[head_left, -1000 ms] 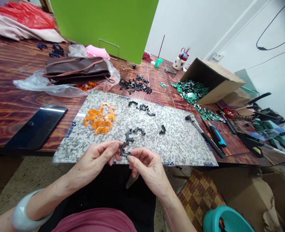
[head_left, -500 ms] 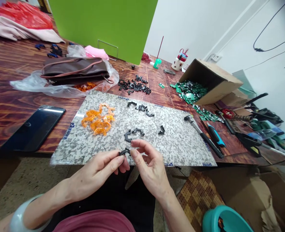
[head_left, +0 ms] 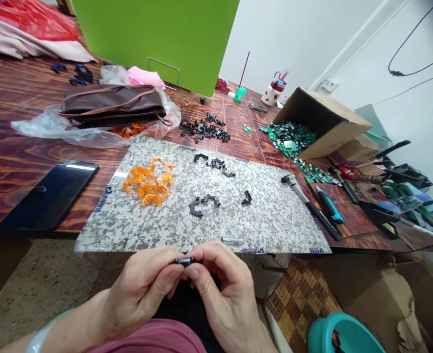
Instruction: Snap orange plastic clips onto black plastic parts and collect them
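Note:
Between my two hands is a small black plastic part (head_left: 184,261), pinched at both ends in front of the board's near edge. My left hand (head_left: 142,282) is closed on its left end with thumb and forefinger. The thumb and fingers of my right hand (head_left: 225,284) grip the other end. Just beyond them a small silvery cylinder (head_left: 232,240) lies on the speckled board (head_left: 157,230). Curved black pieces (head_left: 196,207) rest on the board, one (head_left: 246,197) apart to the right. A heap of translucent orange clips (head_left: 148,185) is on the left.
A phone (head_left: 50,193) lies left of the board. A hammer (head_left: 312,208) and a blue-handled cutter (head_left: 330,206) lie to the right. Behind are a black parts pile (head_left: 205,130), a brown bag (head_left: 113,105) and a cardboard box (head_left: 330,120) spilling green circuit boards (head_left: 293,137).
Both hands have moved down toward my body with the black part and drawn closer together around it. The silvery cylinder on the board, behind my right hand before, now shows.

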`<state>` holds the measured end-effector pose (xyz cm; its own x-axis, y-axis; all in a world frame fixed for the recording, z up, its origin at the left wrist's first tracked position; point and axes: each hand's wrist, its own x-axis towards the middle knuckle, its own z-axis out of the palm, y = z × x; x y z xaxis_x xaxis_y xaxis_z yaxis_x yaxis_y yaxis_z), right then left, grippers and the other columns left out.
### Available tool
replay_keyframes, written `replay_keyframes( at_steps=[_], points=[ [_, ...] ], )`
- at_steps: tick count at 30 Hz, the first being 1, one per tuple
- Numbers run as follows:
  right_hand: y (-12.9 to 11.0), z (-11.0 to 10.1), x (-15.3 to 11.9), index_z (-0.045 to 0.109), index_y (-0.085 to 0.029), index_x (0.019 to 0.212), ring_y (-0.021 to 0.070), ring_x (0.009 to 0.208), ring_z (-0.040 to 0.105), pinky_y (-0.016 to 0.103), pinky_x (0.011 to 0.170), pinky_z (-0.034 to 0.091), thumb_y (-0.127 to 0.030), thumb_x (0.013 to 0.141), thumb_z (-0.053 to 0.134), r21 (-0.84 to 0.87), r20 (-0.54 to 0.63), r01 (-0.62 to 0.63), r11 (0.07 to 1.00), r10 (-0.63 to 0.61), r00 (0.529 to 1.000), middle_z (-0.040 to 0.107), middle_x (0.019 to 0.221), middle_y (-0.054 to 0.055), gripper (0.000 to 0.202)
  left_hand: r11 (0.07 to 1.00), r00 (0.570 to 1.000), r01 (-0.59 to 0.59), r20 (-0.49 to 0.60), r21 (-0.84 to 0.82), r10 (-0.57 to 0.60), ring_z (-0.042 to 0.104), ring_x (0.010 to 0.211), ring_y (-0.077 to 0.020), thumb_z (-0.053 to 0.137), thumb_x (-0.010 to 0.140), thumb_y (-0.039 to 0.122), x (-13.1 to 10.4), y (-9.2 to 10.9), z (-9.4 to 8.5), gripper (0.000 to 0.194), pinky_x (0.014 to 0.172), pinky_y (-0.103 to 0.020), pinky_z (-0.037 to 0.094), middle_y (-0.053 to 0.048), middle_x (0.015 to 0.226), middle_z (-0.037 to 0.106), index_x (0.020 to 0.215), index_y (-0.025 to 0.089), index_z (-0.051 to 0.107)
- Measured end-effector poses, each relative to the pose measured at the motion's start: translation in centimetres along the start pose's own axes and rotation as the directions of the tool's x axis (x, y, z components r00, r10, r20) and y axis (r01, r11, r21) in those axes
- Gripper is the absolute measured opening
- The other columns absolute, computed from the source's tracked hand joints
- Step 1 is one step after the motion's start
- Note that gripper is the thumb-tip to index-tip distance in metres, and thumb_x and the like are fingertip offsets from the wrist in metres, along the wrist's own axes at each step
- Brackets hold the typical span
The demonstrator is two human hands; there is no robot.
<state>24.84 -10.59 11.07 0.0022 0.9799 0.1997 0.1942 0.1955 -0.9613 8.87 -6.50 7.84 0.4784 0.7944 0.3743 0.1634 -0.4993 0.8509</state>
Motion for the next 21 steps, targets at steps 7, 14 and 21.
replay_keyframes(
  at_steps=[7,14,21],
  points=[
    [-0.6,0.2,0.2,0.066,-0.021,0.081,0.0144,0.070,0.057,0.026,0.065,0.045,-0.016,0.092,0.058,-0.045,-0.012,0.098,0.994,-0.099,0.995,0.064,0.074,0.001,0.015,0.999,1.000,-0.016,-0.022,-0.029,0.015,0.052,0.046,-0.0105,0.033,0.104,0.038,-0.1,1.0,0.0,0.047,0.053,-0.023,0.043,0.004,0.051,0.055,0.067,0.023,0.057],
    [2.1,-1.7,2.6,0.073,-0.019,0.088,0.0145,0.074,0.061,0.024,0.064,0.046,-0.026,0.092,0.062,-0.099,-0.021,-0.066,0.993,0.065,0.998,0.068,0.082,0.003,0.013,0.978,0.971,0.203,0.133,-0.038,-0.196,0.060,0.059,-0.0131,0.035,0.101,0.039,2.5,-1.1,-0.3,0.042,0.057,-0.021,0.047,-0.001,0.066,0.066,0.078,0.019,0.064],
    [5.6,-6.0,5.0,0.074,-0.019,0.088,0.0157,0.070,0.060,0.027,0.063,0.047,-0.035,0.091,0.061,-0.438,-0.189,-0.137,0.889,0.058,0.980,0.069,0.084,0.005,0.022,0.921,0.933,0.350,-0.023,-0.171,-0.359,0.065,0.069,-0.0171,0.045,0.098,0.050,2.2,-1.9,-0.6,0.040,0.058,-0.022,0.048,-0.005,0.084,0.076,0.113,0.022,0.069]
  ],
)
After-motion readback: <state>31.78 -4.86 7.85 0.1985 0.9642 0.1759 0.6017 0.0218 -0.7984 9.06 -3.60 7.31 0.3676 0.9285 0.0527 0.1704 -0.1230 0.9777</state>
